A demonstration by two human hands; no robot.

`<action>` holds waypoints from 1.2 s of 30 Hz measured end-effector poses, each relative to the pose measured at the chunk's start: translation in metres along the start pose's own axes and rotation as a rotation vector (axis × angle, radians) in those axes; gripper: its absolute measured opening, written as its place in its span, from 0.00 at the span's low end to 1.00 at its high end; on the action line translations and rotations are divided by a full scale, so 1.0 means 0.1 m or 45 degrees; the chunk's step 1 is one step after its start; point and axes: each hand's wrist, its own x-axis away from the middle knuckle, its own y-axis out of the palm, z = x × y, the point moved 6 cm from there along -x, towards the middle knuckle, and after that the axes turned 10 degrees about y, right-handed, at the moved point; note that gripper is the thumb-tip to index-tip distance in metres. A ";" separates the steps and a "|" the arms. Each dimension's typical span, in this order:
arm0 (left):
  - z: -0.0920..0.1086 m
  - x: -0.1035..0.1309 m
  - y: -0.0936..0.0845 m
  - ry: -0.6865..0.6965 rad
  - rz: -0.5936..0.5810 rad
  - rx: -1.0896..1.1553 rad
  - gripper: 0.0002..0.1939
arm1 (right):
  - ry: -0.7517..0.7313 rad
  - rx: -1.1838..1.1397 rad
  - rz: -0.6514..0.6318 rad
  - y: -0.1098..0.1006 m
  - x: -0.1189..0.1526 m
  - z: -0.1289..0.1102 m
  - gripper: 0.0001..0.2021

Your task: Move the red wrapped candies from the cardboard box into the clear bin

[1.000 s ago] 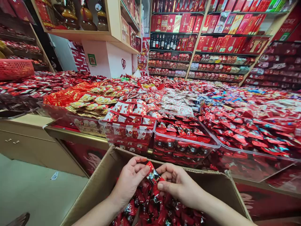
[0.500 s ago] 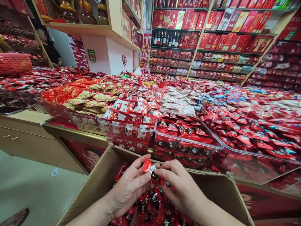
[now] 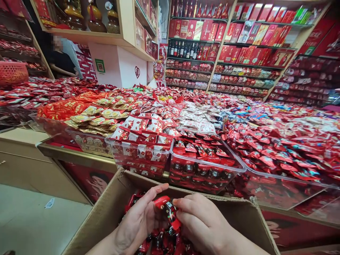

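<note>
Both my hands are over an open cardboard box of red and black wrapped candies. My left hand is cupped, its index finger stretched out and its other fingers curled behind a wrapped candy. My right hand pinches the same candy from the right, thumb and fingertips closed on its wrapper. The candy has red ends and a dark, shiny middle. Whether more candies sit inside either hand is partly hidden.
Behind the box stand clear plastic bins, one of matching red-black candies and one of white-red packets. More heaped sweets spread right. Shelves with boxes and bottles line the back. A person stands far left.
My hands have moved slightly lower, and the candy between them now shows more of its length. My right hand has turned more over it. The view has shifted a little.
</note>
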 end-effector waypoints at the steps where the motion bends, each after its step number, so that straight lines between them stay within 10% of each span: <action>1: -0.01 0.00 0.00 -0.017 -0.026 0.016 0.18 | -0.021 -0.014 0.043 -0.10 -0.04 -0.01 0.09; 7: -0.07 -0.02 -0.10 -0.020 -0.027 -0.097 0.16 | 0.261 0.364 0.258 -0.65 -0.40 0.53 0.07; 13: -0.12 -0.03 -0.12 -0.057 -0.064 -0.180 0.13 | 0.538 0.613 -0.194 -0.42 -0.83 1.31 0.05; 23: -0.15 0.01 -0.11 -0.111 -0.067 -0.234 0.14 | 0.447 0.531 -0.476 -0.05 -1.06 1.33 0.07; 36: -0.33 0.03 -0.12 -0.224 -0.264 -0.350 0.21 | 0.766 0.577 -0.730 -0.45 -0.81 1.70 0.11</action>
